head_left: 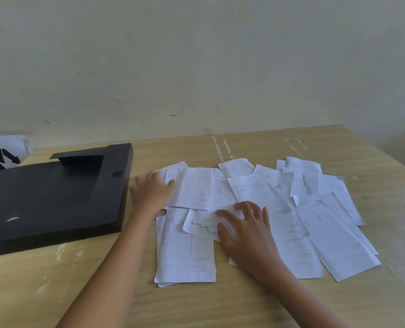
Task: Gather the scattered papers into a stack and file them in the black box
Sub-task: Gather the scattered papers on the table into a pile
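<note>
Several white printed papers (315, 209) lie scattered and overlapping across the right half of the wooden table. A small neat pile of papers (185, 256) lies at the near left of the spread. My left hand (153, 191) rests flat with spread fingers at the left edge of the papers, its thumb over a sheet. My right hand (241, 223) lies palm down on the middle sheets, fingers spread over a crumpled sheet (204, 221). The flat black box (52, 197) lies shut on the table's left side, just left of my left hand.
The wooden table (244, 304) meets a pale wall at its far edge. A white sheet with black arrows (5, 152) stands behind the black box at far left. Strips of tape residue (222, 147) mark the tabletop beyond the papers.
</note>
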The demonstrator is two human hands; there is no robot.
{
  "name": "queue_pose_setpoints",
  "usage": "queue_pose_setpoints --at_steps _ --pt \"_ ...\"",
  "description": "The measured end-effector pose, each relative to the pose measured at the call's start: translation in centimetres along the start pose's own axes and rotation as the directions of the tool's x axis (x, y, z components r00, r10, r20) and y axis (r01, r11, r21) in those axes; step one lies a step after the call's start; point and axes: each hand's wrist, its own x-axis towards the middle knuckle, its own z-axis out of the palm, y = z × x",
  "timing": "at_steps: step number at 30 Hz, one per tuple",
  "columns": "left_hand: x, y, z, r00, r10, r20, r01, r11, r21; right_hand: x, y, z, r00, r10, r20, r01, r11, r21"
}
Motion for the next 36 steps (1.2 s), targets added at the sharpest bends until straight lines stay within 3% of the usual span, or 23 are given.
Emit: queue_pose_setpoints --at_steps 11,16,19,21,25,28,32,36 --pt "0.3 3.2 1.7 0.972 0.114 0.208 -0.079 0.982 -0.170 0.0 -0.1 0.1 0.995 0.010 -0.097 -0.001 0.995 0.097" --pt "-3.4 1.0 -0.9 0.971 0.180 0.157 -0.077 0.858 -0.507 -0.3 -0.1 -0.4 0.998 0.004 -0.057 0.004 0.989 0.149" --pt "-8.2 -0.8 -1.7 0.959 0.254 0.123 -0.179 0.885 -0.430 -0.6 -0.3 -0.9 0.998 -0.016 -0.061 0.026 0.985 0.173" --pt "-11.6 -1.8 -1.8 0.953 0.286 0.095 -0.233 0.899 -0.371 -0.7 -0.3 -1.2 0.997 -0.007 -0.078 0.029 0.960 0.278" --pt "-16.3 -2.9 -0.5 0.963 0.258 0.081 -0.248 0.962 -0.117 -0.8 0.0 -2.0 0.986 0.067 -0.151 0.038 0.798 0.602" --pt "-17.8 -1.7 1.0 0.975 0.211 0.072 -0.211 0.977 0.003 -0.4 -0.2 -2.5 0.955 0.167 -0.244 0.068 0.681 0.729" --pt "-17.5 1.3 2.2 0.983 0.173 0.055 -0.173 0.985 0.010 -0.3 -0.6 -4.0 0.882 0.241 -0.406 0.180 0.624 0.760" --pt "-16.4 2.8 2.9 0.980 0.189 0.066 -0.183 0.979 -0.086 0.0 0.1 -5.4 0.874 0.278 -0.399 0.125 0.665 0.737"
